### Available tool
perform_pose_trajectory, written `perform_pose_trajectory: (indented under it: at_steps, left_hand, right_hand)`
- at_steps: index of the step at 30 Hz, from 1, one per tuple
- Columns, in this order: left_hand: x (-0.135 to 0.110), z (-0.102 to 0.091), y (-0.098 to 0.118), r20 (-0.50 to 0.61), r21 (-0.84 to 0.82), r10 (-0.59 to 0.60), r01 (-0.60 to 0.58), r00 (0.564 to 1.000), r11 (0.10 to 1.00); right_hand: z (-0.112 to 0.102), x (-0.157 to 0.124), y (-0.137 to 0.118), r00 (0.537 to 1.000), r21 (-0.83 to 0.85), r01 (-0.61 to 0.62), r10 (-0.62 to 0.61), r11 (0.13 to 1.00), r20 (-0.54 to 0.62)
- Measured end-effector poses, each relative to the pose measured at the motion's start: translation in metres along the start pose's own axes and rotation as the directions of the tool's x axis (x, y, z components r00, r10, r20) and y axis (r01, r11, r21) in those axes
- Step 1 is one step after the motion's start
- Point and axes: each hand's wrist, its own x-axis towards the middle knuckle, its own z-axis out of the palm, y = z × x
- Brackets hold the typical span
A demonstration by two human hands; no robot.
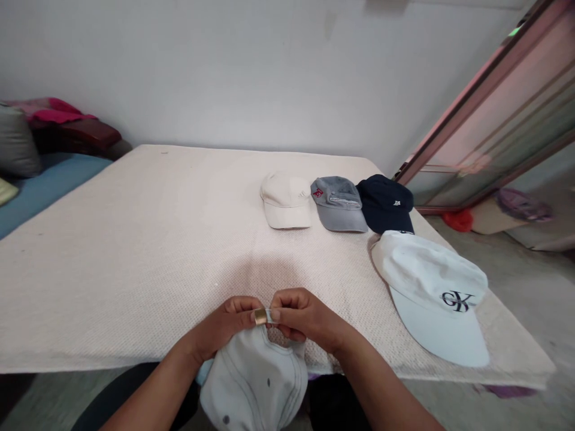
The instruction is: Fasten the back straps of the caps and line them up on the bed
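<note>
Both hands pinch the back strap of a light grey cap (254, 383) that hangs over the near table edge, crown toward me. My left hand (227, 326) grips the strap at its small brass buckle (260, 316). My right hand (303, 320) pinches the strap just right of the buckle. Fingers of both hands are closed on it.
A table with a cream woven cloth (157, 251) holds a row of caps at the right: a cream cap (286, 200), a grey cap (339, 203), a navy cap (386, 202) and, nearer, a white cap with a dark logo (433, 296). A blue bed with cushions (40, 161) stands left; a sliding door frame (489, 102) stands right.
</note>
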Motion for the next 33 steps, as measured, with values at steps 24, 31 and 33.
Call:
perform_pose_trajectory:
  at_steps: [24,31,33]
  left_hand:
    - [-0.003,0.011,0.005,0.082,-0.007,0.041,-0.04,0.996,0.999]
    - [-0.002,0.002,-0.003,-0.004,-0.148,0.055,-0.055,0.998,0.988]
    - [-0.002,0.0,-0.004,-0.047,-0.145,0.061,-0.067,0.997,0.987]
  right_hand:
    - [0.003,0.005,0.006,0.992,0.161,0.069,-0.086,0.985,0.096]
    - [-0.007,-0.002,0.0,0.997,-0.031,0.074,-0.074,0.997,0.017]
    - [-0.012,-0.003,0.001,0.999,-0.059,0.032,-0.031,0.998,0.021]
